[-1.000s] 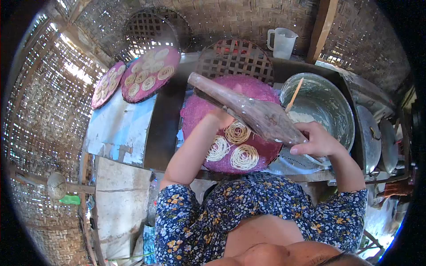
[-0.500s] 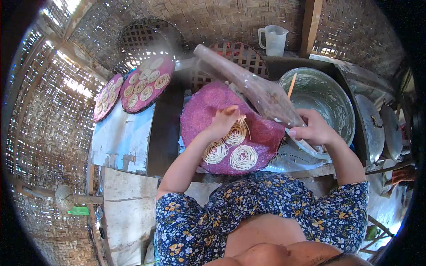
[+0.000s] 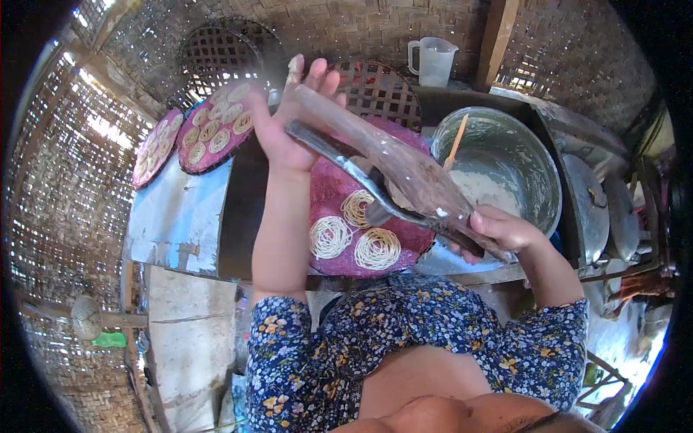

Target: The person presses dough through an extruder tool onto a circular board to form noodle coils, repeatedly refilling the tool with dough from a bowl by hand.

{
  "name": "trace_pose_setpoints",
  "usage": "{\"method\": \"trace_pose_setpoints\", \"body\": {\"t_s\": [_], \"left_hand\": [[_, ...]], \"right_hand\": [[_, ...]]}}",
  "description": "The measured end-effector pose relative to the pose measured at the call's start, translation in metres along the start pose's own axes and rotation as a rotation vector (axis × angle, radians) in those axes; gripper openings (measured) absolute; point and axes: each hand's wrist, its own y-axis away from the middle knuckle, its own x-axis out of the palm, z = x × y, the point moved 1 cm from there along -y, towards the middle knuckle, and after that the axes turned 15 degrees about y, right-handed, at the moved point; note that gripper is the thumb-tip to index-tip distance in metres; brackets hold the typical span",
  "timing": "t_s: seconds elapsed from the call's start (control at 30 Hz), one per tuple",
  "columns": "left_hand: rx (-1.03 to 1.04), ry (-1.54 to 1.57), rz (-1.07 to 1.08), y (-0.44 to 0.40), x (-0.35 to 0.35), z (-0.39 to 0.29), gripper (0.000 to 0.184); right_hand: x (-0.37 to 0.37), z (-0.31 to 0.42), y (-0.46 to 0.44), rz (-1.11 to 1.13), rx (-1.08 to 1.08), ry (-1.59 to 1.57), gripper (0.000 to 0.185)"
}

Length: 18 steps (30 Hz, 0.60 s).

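Observation:
My right hand (image 3: 502, 229) is closed round the lower right end of a long two-armed wooden press (image 3: 390, 155), smeared with pale dough. The press slants over the round pink tray (image 3: 328, 187), its arms spread apart. At its upper left end my left hand (image 3: 289, 126) has its fingers stretched out, the palm behind or against the arm ends. Under the press, a short cylinder (image 3: 377, 213) points down over a coil of noodle strands (image 3: 355, 206). Two more noodle coils, one left (image 3: 330, 237) and one right (image 3: 377, 249), lie flat on the tray's near part.
To the right stands a large metal pot (image 3: 552, 180) holding pale dough (image 3: 484, 189) and an orange stick (image 3: 456, 141). Behind are a clear measuring jug (image 3: 435, 61) and a woven basket tray (image 3: 390, 83). Two pink trays (image 3: 189, 160) (image 3: 138, 177) with noodle coils lean at left.
My left hand has risen from the noodle coils on the tray to the upper end of the press. The press has shifted left and lower, and its two arms now show apart.

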Motion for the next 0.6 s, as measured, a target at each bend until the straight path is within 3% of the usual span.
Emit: {"method": "trace_pose_setpoints", "body": {"t_s": [0.03,0.1,0.17,0.27,0.47,0.6], "left_hand": [[-0.003,0.1,0.169,-0.007,-0.01,0.001,0.081],[0.007,-0.075,0.084,-0.015,-0.032,0.011,0.079],[0.036,0.019,-0.06,-0.011,-0.04,0.026,0.072],[0.031,0.062,-0.08,-0.009,-0.076,0.033,0.065],[0.06,0.107,-0.16,0.006,-0.076,0.035,0.057],[0.059,0.154,-0.033,0.002,-0.057,0.047,0.056]], "right_hand": [[-0.002,-0.005,0.0,0.057,0.032,-0.022,0.058],[-0.004,-0.003,0.005,0.005,0.093,0.019,0.065],[-0.013,-0.015,0.009,-0.061,0.201,0.039,0.07],[-0.019,-0.032,-0.002,-0.094,0.208,0.117,0.063],[-0.007,-0.027,0.012,-0.14,0.218,0.255,0.055],[-0.015,0.001,0.031,-0.272,0.202,0.4,0.048]]}}
